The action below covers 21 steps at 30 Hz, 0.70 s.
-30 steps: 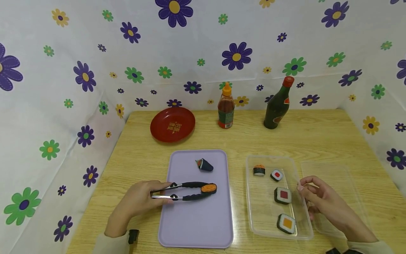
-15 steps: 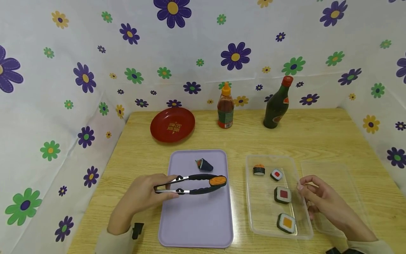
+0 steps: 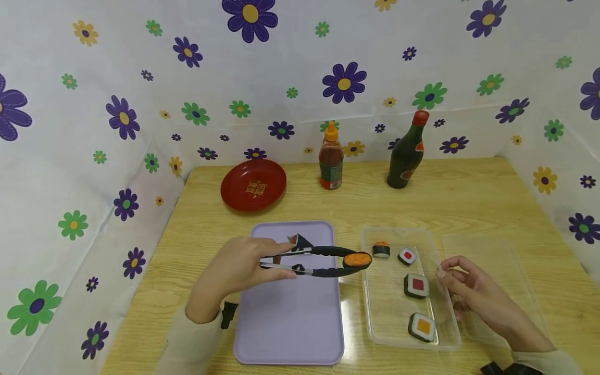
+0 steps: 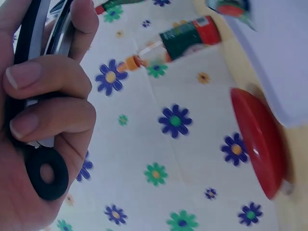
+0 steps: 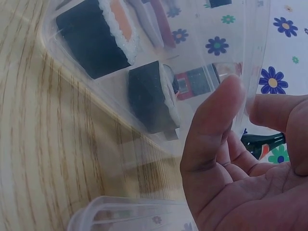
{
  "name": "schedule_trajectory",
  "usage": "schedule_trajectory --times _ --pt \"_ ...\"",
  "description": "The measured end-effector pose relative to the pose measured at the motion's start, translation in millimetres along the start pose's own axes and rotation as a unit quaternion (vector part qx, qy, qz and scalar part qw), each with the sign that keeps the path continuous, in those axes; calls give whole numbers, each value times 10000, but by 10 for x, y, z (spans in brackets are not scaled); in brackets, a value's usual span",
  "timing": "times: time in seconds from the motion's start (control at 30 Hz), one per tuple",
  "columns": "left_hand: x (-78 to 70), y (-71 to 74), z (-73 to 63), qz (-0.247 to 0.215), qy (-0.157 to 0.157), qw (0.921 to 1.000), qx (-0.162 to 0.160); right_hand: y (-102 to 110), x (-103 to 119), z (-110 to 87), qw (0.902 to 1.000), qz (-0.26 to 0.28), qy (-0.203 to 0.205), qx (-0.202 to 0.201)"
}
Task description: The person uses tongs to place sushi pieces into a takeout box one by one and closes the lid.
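My left hand (image 3: pixel 239 265) grips black-and-silver tongs (image 3: pixel 328 251), whose tips clamp an orange-topped sushi piece (image 3: pixel 358 259) in the air between tray and container. Curled fingers wrap the tong handles in the left wrist view, with the ring end (image 4: pixel 47 173) at the palm. Below lies a lilac tray (image 3: pixel 290 323), on which a dark cone-shaped hand roll (image 3: pixel 302 241) is partly hidden by the tongs. With thumb and fingers my right hand (image 3: pixel 483 299) pinches the right rim of a clear plastic container (image 3: pixel 367 307). Inside it are several sushi pieces, including a yellow-centred roll (image 3: pixel 422 327).
A clear lid-like sheet (image 3: pixel 487 250) lies right of the container, partly under my right hand. Along the back stand a red plate (image 3: pixel 253 186), a sauce bottle (image 3: pixel 331 166) with an orange cap, and a dark green bottle (image 3: pixel 405 156). Flowered cloth (image 3: pixel 290 47) hangs behind the table.
My left hand has lifted the tongs and the orange-topped sushi off the tray and carried them right, toward the container. The right hand has stayed at the container's rim.
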<state>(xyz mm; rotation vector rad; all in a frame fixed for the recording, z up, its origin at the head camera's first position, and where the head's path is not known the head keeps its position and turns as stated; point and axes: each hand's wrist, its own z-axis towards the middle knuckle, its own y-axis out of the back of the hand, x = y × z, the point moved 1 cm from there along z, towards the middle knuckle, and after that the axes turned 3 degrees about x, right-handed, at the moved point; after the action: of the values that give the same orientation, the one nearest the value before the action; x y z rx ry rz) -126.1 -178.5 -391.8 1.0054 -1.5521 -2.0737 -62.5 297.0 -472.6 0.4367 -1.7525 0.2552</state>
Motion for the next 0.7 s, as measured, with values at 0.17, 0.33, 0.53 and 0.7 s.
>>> schedule_trajectory --times 0.17,0.33,0.53,0.7 --pt "-134 38 237 358 -306 9988 121 -7 5 9 10000 20 25 -9" --pt "-289 81 451 745 -401 9960 277 -7 3 7 10000 -16 22 -45" --pt "-443 70 628 1121 -530 9908 548 -6 -1 -1 10000 -26 -48 -39" --pt "-577 48 738 1531 -619 9837 709 0 3 5 9999 -44 -90 -48"
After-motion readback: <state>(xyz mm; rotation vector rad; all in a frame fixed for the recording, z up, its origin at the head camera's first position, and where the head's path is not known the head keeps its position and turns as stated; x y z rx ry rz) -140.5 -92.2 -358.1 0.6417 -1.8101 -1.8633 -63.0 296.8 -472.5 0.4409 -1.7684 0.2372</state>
